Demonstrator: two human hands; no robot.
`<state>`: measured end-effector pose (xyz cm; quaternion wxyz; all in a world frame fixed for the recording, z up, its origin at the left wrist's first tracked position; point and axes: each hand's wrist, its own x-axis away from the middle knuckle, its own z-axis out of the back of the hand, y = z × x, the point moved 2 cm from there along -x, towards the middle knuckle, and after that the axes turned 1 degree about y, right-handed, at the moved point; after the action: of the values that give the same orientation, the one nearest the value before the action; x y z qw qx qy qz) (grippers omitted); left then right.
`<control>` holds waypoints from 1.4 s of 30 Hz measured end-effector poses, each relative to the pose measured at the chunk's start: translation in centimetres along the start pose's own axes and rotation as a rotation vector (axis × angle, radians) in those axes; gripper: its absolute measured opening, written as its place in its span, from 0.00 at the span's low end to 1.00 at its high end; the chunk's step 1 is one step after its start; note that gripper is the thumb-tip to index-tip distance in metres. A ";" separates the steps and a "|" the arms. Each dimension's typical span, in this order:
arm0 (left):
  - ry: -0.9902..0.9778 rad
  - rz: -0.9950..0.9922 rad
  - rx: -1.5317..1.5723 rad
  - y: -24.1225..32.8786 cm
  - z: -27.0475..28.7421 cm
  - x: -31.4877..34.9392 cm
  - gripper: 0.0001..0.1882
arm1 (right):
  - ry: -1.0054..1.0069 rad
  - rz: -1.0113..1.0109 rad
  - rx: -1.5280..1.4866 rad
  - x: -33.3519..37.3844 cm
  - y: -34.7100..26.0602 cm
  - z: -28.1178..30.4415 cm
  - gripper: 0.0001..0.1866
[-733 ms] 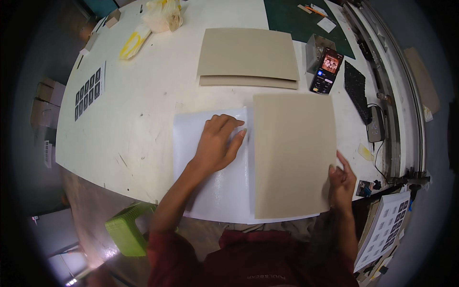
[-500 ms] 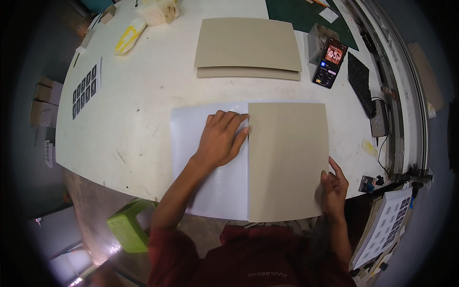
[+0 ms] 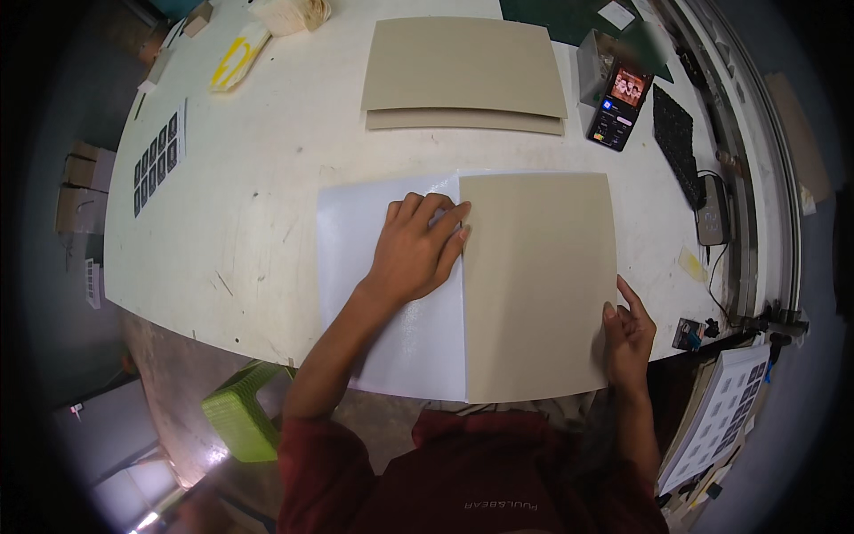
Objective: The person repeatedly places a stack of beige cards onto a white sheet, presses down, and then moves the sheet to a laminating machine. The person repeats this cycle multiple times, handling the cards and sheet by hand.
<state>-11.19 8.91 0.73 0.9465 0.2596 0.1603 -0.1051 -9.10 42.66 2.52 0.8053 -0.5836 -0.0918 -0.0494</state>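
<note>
A beige cardboard sheet [image 3: 538, 285] lies on the right part of a glossy white sheet [image 3: 342, 249], close to the table's front edge. My left hand [image 3: 414, 249] rests on the bare white part, its fingers bent and slightly apart. Its index finger and thumb touch the cardboard's left edge near the top. At the cardboard's lower right edge is my right hand [image 3: 632, 334], with the thumb on the edge and the index finger stretched along the side. The other fingers are curled and partly hidden.
Beyond the sheets lie more beige boards [image 3: 463, 71]. A phone [image 3: 621, 105] leans on a clear box [image 3: 594, 67] at the back right, near a black strip [image 3: 673, 147] and a digital clock [image 3: 712, 214]. A printed sheet [image 3: 160, 160] lies left; a green plastic stool [image 3: 240, 414] stands below.
The whole view has shifted slightly, so the table's things sit higher in the picture. Both hands keep nearly the same places on the cardboard sheet.
</note>
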 end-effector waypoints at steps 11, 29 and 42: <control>-0.016 -0.001 -0.024 -0.2 -0.1 0.0 0.17 | -0.001 -0.049 0.006 -0.1 -0.8 -0.3 0.25; -0.142 -0.039 -0.119 0.4 0.8 -0.6 0.29 | -0.006 -0.037 0.224 -0.6 -0.5 -0.1 0.19; -0.290 -0.003 -0.184 1.2 1.1 -0.4 0.63 | 0.006 -0.018 0.213 -0.6 -0.2 -0.2 0.19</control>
<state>-10.90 9.42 2.33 0.9794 0.1534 0.0313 -0.1279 -9.74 42.38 2.54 0.8624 -0.4939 -0.0996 -0.0483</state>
